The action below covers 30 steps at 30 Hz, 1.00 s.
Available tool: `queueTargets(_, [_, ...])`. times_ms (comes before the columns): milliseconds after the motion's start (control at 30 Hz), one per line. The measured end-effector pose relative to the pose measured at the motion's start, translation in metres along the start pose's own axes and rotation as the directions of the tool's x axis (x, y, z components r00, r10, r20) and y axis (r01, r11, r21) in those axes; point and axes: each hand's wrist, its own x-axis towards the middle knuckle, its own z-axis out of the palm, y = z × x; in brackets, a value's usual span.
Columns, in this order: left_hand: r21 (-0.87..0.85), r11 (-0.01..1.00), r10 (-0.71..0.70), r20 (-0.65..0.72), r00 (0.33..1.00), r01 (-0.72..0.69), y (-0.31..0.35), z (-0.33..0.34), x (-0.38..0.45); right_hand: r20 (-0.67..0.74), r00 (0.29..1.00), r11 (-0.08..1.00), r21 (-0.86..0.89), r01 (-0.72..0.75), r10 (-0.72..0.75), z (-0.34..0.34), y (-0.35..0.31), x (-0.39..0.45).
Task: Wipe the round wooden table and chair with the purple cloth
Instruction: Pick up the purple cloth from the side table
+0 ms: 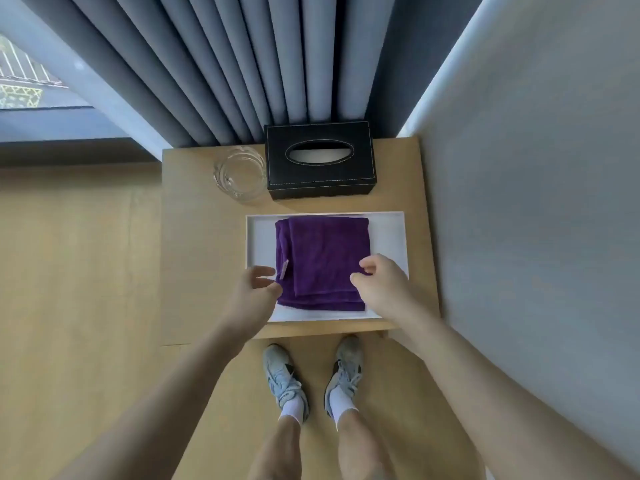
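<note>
A folded purple cloth (pixel 323 261) lies flat in a white rectangular tray (pixel 391 237) on a small square wooden stand (pixel 201 244). My left hand (pixel 254 289) hovers at the cloth's left edge, fingers apart, just beside a small pale label on the cloth. My right hand (pixel 381 282) is over the cloth's right lower corner with fingers curled; thumb and fingertips touch the fabric, but no grip shows. The round wooden table and the chair are not in view.
A black tissue box (pixel 320 161) and a clear glass ashtray (pixel 239 174) stand behind the tray. Grey curtains (pixel 242 64) hang at the back, a grey wall (pixel 536 202) runs on the right. Wooden floor (pixel 76 271) lies to the left, and my feet are below the stand.
</note>
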Motion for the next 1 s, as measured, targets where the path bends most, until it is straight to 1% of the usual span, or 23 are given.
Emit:
queueTargets(33, [0.017, 1.0, 0.014, -0.033, 0.999, -0.013, -0.004, 0.005, 0.01, -0.044, 0.999, 1.0, -0.011, -0.014, 0.013, 0.005, 0.001, 0.008])
queueTargets(100, [0.041, 0.999, 0.035, -0.111, 0.993, -0.031, -0.011, 0.016, 0.03, -0.188, 0.981, 0.999, 0.0, -0.045, 0.045, 0.013, 0.009, 0.027])
queueTargets(167, [0.066, 0.996, 0.061, -0.158, 0.986, -0.051, -0.016, 0.029, 0.047, -0.28, 0.958, 0.998, 0.016, -0.054, 0.056, 0.022, 0.017, 0.041])
queueTargets(233, [0.096, 0.993, 0.091, -0.199, 0.976, -0.073, -0.015, 0.04, 0.061, -0.308, 0.947, 0.994, 0.076, -0.072, 0.092, 0.03, 0.019, 0.051])
queueTargets(333, [0.014, 0.998, 0.057, -0.231, 0.971, -0.055, -0.007, 0.052, 0.068, -0.263, 0.953, 0.976, 0.195, -0.099, 0.149, 0.037, 0.016, 0.056])
queueTargets(433, [-0.023, 0.999, -0.029, -0.251, 0.968, 0.024, 0.002, 0.058, 0.067, -0.215, 0.963, 0.969, 0.22, -0.116, 0.165, 0.035, 0.008, 0.056])
queueTargets(500, [-0.031, 0.995, -0.097, -0.211, 0.973, 0.092, 0.01, 0.056, 0.061, -0.168, 0.976, 0.969, 0.225, -0.1, 0.14, 0.03, -0.001, 0.051])
queueTargets(567, [-0.041, 0.991, -0.129, -0.14, 0.982, 0.124, 0.02, 0.051, 0.05, -0.146, 0.984, 0.979, 0.19, -0.074, 0.103, 0.022, -0.014, 0.04])
queueTargets(667, [-0.081, 0.991, -0.11, -0.096, 0.989, 0.103, 0.039, 0.038, 0.026, -0.141, 0.989, 0.99, 0.137, -0.013, 0.033, 0.011, -0.037, 0.019])
queueTargets(767, [-0.155, 0.985, -0.095, -0.081, 0.992, 0.081, 0.058, 0.013, -0.003, -0.146, 0.989, 0.99, 0.131, 0.045, -0.025, -0.003, -0.064, -0.008])
queueTargets(900, [-0.174, 0.985, -0.019, -0.097, 0.995, 0.002, 0.084, -0.03, -0.057, -0.148, 0.982, 0.97, 0.192, 0.148, -0.12, -0.029, -0.107, -0.052])
queueTargets(1000, [-0.168, 0.983, 0.052, -0.119, 0.992, -0.072, 0.1, -0.065, -0.111, -0.102, 0.977, 0.941, 0.266, 0.207, -0.186, -0.049, -0.145, -0.098])
